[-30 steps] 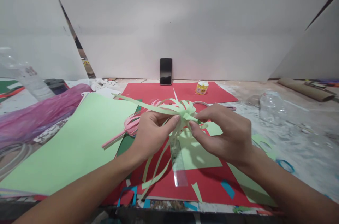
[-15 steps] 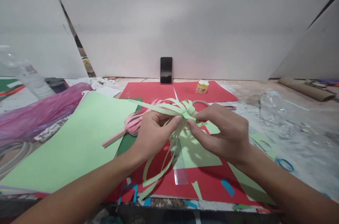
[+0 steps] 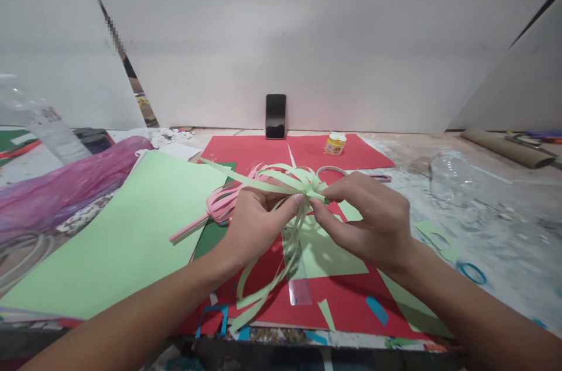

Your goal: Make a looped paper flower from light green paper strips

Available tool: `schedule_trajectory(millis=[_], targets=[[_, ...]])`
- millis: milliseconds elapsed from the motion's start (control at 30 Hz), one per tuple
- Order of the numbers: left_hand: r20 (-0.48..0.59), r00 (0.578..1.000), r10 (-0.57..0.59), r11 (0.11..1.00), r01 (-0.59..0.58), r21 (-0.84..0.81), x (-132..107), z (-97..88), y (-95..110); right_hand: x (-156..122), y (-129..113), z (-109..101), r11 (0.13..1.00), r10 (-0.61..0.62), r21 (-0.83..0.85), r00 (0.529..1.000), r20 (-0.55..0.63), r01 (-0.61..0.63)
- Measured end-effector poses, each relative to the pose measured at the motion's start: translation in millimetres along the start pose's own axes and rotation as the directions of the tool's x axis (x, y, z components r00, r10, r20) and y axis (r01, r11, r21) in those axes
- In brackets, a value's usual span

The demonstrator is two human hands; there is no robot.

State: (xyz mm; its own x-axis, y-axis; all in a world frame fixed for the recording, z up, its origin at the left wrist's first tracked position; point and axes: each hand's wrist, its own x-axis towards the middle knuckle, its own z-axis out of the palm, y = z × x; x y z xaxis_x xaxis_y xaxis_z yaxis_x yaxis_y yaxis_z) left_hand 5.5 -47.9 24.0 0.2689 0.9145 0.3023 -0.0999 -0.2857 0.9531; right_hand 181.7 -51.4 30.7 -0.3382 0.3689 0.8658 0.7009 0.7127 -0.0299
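My left hand and my right hand meet above the table, both pinching a bundle of light green paper strips at its middle. Looped strips fan out above the pinch and loose ends hang down toward the red paper sheet. A pink paper-strip flower lies just left of my left hand. A clear ruler rests on the red sheet below the strips.
A large light green sheet covers the left. A phone leans on the white back wall, a small yellow jar beside it. A clear plastic bottle lies right, a purple plastic bag and another bottle left.
My hands stay pinched on the green strips. The loops have bunched tighter and the long strip pointing left has shifted slightly.
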Motion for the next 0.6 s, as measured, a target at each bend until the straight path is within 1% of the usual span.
schedule_trajectory(millis=[100, 233, 300, 467, 600], targets=[[0.008, 1.000, -0.006, 1.000, 0.006, -0.006, 0.5, -0.3, 0.6, -1.8, 0.4, 0.2, 1.000, 0.004, -0.004, 1.000, 0.000, -0.004], [0.002, 0.998, -0.069, 0.998, 0.069, 0.003, 1.1, 0.3, 1.8, -3.3, 0.0, 0.6, 1.000, 0.008, 0.007, 1.000, 0.003, -0.008], [-0.003, 0.997, -0.074, 0.997, 0.074, 0.009, 1.1, 0.7, 1.8, -3.8, -0.5, 1.2, 1.000, 0.020, 0.015, 1.000, 0.004, -0.020], [0.003, 0.999, -0.047, 0.998, 0.047, -0.036, 0.9, 0.3, -1.0, -3.6, -2.3, 3.7, 0.994, 0.102, 0.050, 0.994, -0.028, -0.101], [-0.011, 0.998, -0.062, 0.996, 0.062, -0.066, 0.4, -0.7, -3.3, -2.8, -4.3, 5.0, 0.984, 0.158, 0.085, 0.987, -0.034, -0.154]])
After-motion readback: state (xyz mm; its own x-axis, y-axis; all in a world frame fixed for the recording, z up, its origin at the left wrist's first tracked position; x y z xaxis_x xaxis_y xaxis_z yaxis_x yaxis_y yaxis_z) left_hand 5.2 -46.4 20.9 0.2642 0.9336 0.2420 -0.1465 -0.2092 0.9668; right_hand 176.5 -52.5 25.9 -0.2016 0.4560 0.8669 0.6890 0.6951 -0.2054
